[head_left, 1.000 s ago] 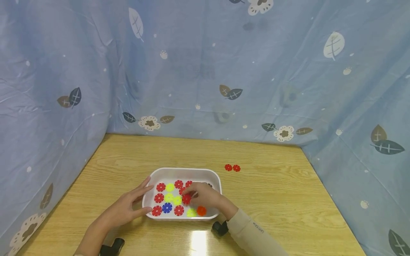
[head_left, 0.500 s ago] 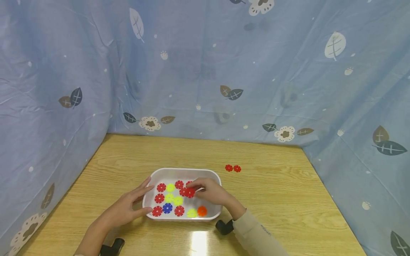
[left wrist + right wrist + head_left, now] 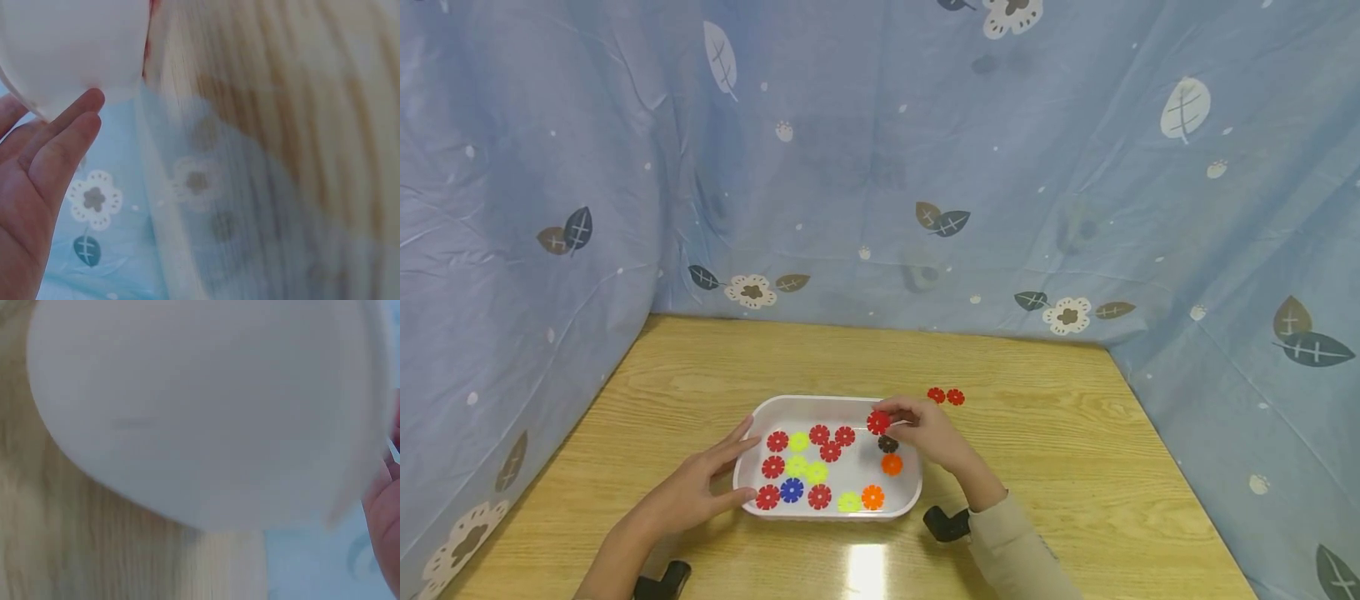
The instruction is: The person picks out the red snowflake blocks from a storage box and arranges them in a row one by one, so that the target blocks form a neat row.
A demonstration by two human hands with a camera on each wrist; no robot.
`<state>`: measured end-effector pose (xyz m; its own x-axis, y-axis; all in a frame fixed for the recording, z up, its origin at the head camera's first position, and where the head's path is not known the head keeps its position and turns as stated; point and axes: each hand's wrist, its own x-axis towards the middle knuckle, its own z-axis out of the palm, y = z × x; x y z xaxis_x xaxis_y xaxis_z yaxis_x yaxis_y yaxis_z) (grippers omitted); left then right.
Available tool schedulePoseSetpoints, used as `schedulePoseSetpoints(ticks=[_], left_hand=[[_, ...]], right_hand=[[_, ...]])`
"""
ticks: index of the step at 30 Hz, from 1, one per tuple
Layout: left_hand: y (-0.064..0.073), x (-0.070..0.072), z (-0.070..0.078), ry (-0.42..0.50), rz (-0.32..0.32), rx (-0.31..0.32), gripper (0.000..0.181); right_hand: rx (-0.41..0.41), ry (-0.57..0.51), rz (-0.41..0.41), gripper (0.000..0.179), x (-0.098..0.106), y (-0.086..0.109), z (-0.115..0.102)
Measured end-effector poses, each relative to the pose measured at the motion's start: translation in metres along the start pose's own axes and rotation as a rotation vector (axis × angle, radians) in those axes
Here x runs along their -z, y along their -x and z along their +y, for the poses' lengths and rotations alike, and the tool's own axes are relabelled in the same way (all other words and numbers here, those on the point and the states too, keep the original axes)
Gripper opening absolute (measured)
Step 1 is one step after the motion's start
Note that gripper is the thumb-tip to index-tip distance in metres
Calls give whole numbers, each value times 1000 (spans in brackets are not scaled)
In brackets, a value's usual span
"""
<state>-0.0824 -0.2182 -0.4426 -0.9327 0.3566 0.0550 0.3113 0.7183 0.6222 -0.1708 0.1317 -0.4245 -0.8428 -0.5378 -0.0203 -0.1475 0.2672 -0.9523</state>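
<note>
A white plastic tray [image 3: 856,469] holds several flat, notched snowflake discs. My right hand [image 3: 932,435] pinches a red snowflake disc [image 3: 877,423] over the tray's back right corner, near a dark disc [image 3: 887,444]. At the tray's left end, my left hand [image 3: 707,485] touches the rim with spread fingers and thumb. In the left wrist view, this hand's straight fingers [image 3: 65,140] lie against the outer wall of the tray [image 3: 75,44]. The right wrist view is mostly filled by the tray's outside [image 3: 200,412], with part of my right hand [image 3: 384,519] at the edge.
Two red discs [image 3: 945,397] lie side by side on the wooden table [image 3: 1037,433], behind and right of the tray. A blue patterned curtain [image 3: 850,167] encloses the back and sides. Black wrist devices [image 3: 946,525] sit at both wrists.
My right hand has carried the red disc rightward and back from the middle of the tray to its back right corner, uncovering dark and orange discs. My left hand stays put.
</note>
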Motion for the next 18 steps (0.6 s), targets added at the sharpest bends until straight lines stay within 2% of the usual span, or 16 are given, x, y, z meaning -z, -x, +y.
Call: schedulePoseSetpoints(ticks=[8, 14, 18], left_hand=[[-1, 1, -1, 16, -7, 8, 66], [-1, 0, -2, 29, -14, 21, 67], [0, 0, -2, 6, -2, 0, 66]], right_hand=[[-27, -49, 136, 36, 26, 7, 8], [-46, -78, 195, 37, 41, 15, 15], [-50, -96, 227, 39, 50, 19, 24]])
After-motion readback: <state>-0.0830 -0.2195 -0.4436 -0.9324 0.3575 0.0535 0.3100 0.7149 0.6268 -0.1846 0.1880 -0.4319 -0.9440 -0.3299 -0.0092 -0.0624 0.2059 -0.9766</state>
